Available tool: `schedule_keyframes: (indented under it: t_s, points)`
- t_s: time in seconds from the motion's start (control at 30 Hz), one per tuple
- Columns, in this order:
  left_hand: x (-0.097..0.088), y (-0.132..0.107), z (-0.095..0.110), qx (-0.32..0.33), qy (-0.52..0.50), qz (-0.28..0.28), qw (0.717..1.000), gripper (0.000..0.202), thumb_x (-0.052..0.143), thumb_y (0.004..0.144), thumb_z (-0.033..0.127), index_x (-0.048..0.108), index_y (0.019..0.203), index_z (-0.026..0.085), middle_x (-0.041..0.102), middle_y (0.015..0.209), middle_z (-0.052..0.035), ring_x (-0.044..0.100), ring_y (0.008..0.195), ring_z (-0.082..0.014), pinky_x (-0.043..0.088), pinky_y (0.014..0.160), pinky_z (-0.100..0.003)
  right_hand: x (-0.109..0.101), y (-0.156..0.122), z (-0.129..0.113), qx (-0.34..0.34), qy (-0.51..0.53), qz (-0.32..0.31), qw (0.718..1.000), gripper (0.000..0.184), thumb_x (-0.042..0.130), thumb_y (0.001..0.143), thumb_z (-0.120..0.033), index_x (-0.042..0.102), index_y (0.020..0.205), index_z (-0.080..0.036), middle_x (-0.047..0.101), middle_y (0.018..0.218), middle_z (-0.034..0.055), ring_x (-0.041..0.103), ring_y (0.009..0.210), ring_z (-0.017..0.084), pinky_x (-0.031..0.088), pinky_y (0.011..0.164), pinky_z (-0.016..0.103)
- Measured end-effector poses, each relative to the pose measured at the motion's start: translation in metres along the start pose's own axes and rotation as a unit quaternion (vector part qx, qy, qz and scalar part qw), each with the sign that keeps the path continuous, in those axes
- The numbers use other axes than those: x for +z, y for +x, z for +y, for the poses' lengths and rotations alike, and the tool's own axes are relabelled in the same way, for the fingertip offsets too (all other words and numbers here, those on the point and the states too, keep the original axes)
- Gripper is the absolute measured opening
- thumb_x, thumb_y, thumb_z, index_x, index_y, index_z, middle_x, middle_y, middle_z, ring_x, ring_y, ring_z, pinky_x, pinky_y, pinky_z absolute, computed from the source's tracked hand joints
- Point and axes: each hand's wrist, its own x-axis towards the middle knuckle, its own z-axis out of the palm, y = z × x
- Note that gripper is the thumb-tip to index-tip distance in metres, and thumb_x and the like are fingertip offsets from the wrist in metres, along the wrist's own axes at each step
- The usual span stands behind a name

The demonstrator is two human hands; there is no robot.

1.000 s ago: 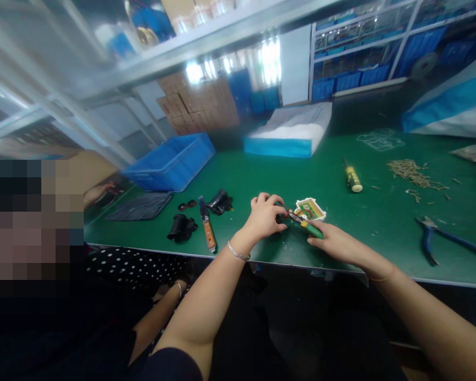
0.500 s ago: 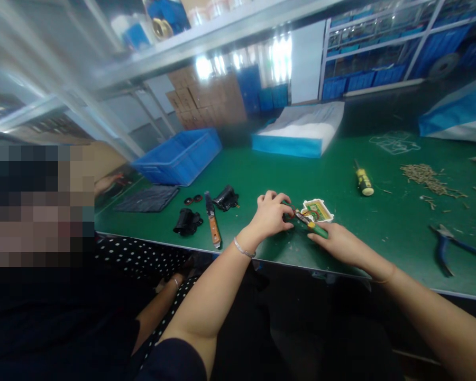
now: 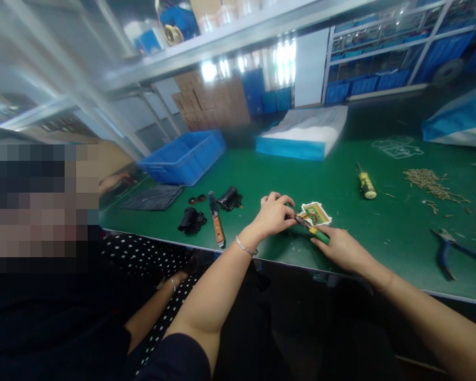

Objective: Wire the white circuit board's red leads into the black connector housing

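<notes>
Left hand (image 3: 275,214) curled nearly shut, fingertips pinched on something small at the near-left edge of the small white-rimmed case with green and red circuit board inside (image 3: 316,213); exactly what it pinches is too small to tell. Right hand (image 3: 341,246) closed round the green-handled hand tool (image 3: 312,228), tool tip angled up-left and meeting the case by the left fingertips. Case lies flat on the green desk (image 3: 341,174) near its front edge, between both hands. No readable writing on case or tool; faint white outline drawing on the desk far right, not legible. Left of the hands: wooden-handled knife (image 3: 216,222), two black moulded plastic parts (image 3: 191,220), two small dark rings (image 3: 197,199), dark flat mat (image 3: 154,197). Behind: blue plastic crate (image 3: 184,156), blue-sided tray of white sheets (image 3: 303,132). Right: yellow-and-black screwdriver (image 3: 365,183), pile of small brass-coloured pins (image 3: 428,181), blue-handled pliers (image 3: 450,247). A person in polka-dot clothing (image 3: 143,259) sits at left.
</notes>
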Motion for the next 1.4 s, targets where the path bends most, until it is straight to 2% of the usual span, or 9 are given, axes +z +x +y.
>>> schedule_keyframes:
  t_s: [0.17,0.33,0.6,0.93,1.13,1.2,1.27,1.33,1.4]
  points:
    - [0.001,0.0,-0.001,-0.003,-0.006,0.008,1.0,0.019,0.067,0.078,0.047,0.071,0.073,0.029,0.059,0.118,0.0059,0.036,0.114,-0.0266,0.031,0.089,-0.046,-0.001,0.0,-0.002,0.006,-0.007,-0.011,1.0,0.042,0.049,0.091,-0.037,0.059,0.127,-0.019,0.063,0.117,0.0125,0.062,0.103,0.032,0.048,0.091,0.042]
    - [0.004,0.0,-0.001,-0.006,-0.002,0.015,1.0,0.014,0.07,0.076,0.046,0.073,0.077,0.033,0.059,0.119,0.0066,0.036,0.114,-0.0261,0.03,0.091,-0.047,-0.003,0.002,-0.002,0.017,-0.01,-0.024,1.0,0.046,0.048,0.091,-0.039,0.057,0.129,-0.015,0.062,0.119,0.0148,0.06,0.106,0.033,0.046,0.093,0.042]
    - [0.004,0.001,0.001,-0.008,0.001,0.007,1.0,0.009,0.069,0.077,0.041,0.074,0.079,0.033,0.058,0.121,0.0052,0.036,0.114,-0.0266,0.031,0.092,-0.048,-0.005,0.007,0.0,0.01,0.051,-0.067,0.996,0.047,0.051,0.089,-0.04,0.055,0.127,-0.014,0.06,0.121,0.0167,0.058,0.109,0.031,0.044,0.094,0.04]
    - [0.001,-0.002,-0.001,0.001,-0.014,-0.003,1.0,0.01,0.067,0.079,0.039,0.074,0.079,0.032,0.057,0.121,0.0046,0.035,0.115,-0.0265,0.03,0.094,-0.047,0.0,0.009,0.0,-0.011,0.043,-0.034,0.998,0.043,0.05,0.09,-0.037,0.058,0.126,-0.015,0.062,0.118,0.0151,0.06,0.106,0.029,0.045,0.093,0.038]
    - [-0.003,-0.003,-0.002,0.01,-0.028,-0.019,0.999,0.01,0.066,0.08,0.036,0.073,0.08,0.03,0.057,0.123,0.004,0.035,0.116,-0.0267,0.032,0.092,-0.046,-0.004,0.013,0.003,-0.007,0.043,-0.049,0.998,0.043,0.052,0.088,-0.04,0.062,0.122,-0.016,0.063,0.117,0.0135,0.06,0.104,0.029,0.046,0.09,0.037]
    - [-0.004,-0.003,-0.002,0.015,-0.033,-0.024,0.999,0.01,0.066,0.081,0.035,0.073,0.078,0.029,0.057,0.123,0.0044,0.035,0.116,-0.0266,0.032,0.092,-0.046,-0.005,0.013,0.005,-0.012,0.064,-0.049,0.997,0.041,0.052,0.088,-0.041,0.064,0.118,-0.017,0.065,0.112,0.0115,0.061,0.098,0.027,0.046,0.086,0.034]
    - [-0.005,-0.003,-0.003,0.022,-0.037,-0.023,0.999,0.01,0.065,0.081,0.035,0.072,0.078,0.029,0.057,0.123,0.0048,0.036,0.115,-0.0261,0.032,0.093,-0.046,-0.007,0.012,0.008,-0.007,0.111,-0.06,0.992,0.039,0.052,0.088,-0.044,0.065,0.111,-0.015,0.068,0.096,0.0089,0.062,0.083,0.023,0.047,0.076,0.031]
    - [-0.005,-0.003,-0.004,0.025,-0.037,-0.024,0.999,0.01,0.065,0.082,0.036,0.072,0.08,0.029,0.057,0.123,0.0047,0.036,0.114,-0.0255,0.032,0.094,-0.046,-0.007,0.01,0.011,0.009,0.171,-0.077,0.982,0.04,0.052,0.087,-0.048,0.065,0.1,-0.013,0.066,0.077,0.0052,0.059,0.067,0.018,0.045,0.065,0.028]
    - [-0.005,-0.003,-0.005,0.022,-0.032,-0.026,0.999,0.011,0.064,0.082,0.037,0.072,0.08,0.028,0.057,0.123,0.0042,0.037,0.114,-0.0256,0.032,0.094,-0.046,-0.008,0.005,0.015,0.021,0.213,-0.08,0.973,0.045,0.051,0.087,-0.054,0.063,0.092,-0.012,0.063,0.07,0.0032,0.056,0.063,0.017,0.043,0.062,0.027]
